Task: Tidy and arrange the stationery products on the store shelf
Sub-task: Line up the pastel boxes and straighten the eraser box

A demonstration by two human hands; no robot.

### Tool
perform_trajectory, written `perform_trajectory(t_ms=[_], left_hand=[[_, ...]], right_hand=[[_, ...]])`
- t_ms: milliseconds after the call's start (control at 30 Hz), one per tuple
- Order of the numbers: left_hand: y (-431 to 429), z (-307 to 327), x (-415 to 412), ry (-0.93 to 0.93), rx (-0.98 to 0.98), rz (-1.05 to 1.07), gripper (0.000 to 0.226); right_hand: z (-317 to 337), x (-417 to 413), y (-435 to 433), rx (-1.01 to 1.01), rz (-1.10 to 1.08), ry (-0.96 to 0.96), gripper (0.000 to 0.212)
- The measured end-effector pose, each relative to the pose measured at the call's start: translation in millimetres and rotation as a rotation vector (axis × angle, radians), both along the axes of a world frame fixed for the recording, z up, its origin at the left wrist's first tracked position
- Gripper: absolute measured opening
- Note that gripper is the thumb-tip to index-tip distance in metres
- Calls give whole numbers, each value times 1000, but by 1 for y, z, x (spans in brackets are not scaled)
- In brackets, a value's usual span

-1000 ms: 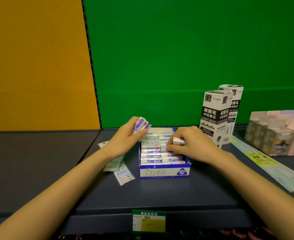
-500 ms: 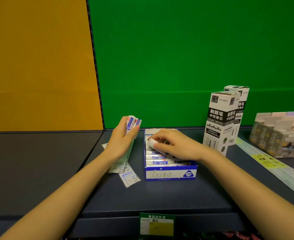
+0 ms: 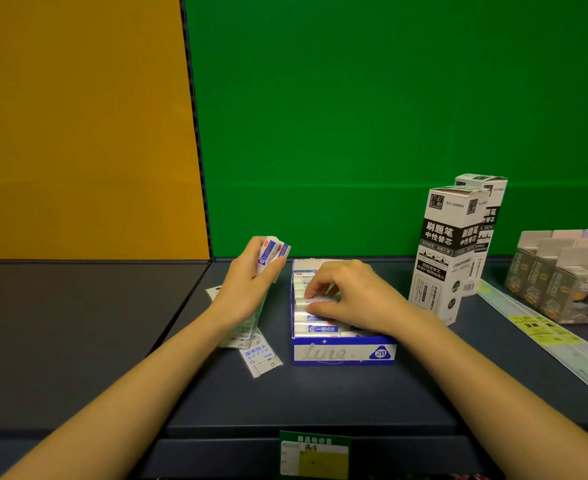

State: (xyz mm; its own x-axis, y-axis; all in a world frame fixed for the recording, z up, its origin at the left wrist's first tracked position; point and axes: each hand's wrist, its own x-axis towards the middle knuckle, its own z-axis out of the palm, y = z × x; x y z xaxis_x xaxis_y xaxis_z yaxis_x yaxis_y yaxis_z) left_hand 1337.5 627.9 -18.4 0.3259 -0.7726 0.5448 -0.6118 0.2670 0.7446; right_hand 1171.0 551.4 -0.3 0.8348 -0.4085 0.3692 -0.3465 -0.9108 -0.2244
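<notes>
- The blue box point(image 3: 341, 353) of erasers sits mid-shelf point(image 3: 320, 393), open top. It's set back from the front edge, with a wide bare strip of shelf in front of it.
- The right hand point(image 3: 351, 296) is down inside the box, fingers and thumb curled and pinching one eraser point(image 3: 320, 301) over the middle rows.
- The left hand point(image 3: 247, 285) is just left of the box's back corner, raised off the shelf and wrapped around a couple of loose erasers point(image 3: 271, 254) that stick up out of the fist.
- Some flat ruler packs point(image 3: 259, 358) lie under the left wrist, almost touching the box's left side, so it's tight there.
- Two tall white boxes point(image 3: 441, 254) stand near the box's right side, one behind the other, close to the right forearm.
- A clear label strip point(image 3: 541, 334) lies slanted across the right part of the shelf, with a row of small grey boxes point(image 3: 562, 282) behind it at the right edge.
- Left of the rulers the shelf is bare dark surface out to the left edge.
- A green price tag point(image 3: 315, 457) hangs on the front edge, below the box.
</notes>
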Motion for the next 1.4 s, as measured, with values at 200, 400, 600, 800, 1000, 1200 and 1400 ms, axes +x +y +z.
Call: perform_trajectory(t_ms=[200,400,600,800,1000,1200,1400], left_hand=[[2,2,-2,-23,30,-55,14],[7,5,-7,16,95,-161,14],[15,8,-18,44,188,-296,16],[18,8,-24,-15,281,-350,20],[18,19,-23,-103,214,-148,19],[23,20,-23,-278,283,-210,13],[19,11,-11,-560,293,-253,23]], right_hand=[[-3,-6,-3,-31,-6,-11,12],[-2,-6,-5,157,-24,-220,30],[12,-5,1,366,18,-330,31],[15,-14,4,406,-20,-345,15],[17,-49,-3,489,-133,-429,12],[3,-69,-9,489,-201,-328,11],[2,-71,-9,313,-180,-173,12]])
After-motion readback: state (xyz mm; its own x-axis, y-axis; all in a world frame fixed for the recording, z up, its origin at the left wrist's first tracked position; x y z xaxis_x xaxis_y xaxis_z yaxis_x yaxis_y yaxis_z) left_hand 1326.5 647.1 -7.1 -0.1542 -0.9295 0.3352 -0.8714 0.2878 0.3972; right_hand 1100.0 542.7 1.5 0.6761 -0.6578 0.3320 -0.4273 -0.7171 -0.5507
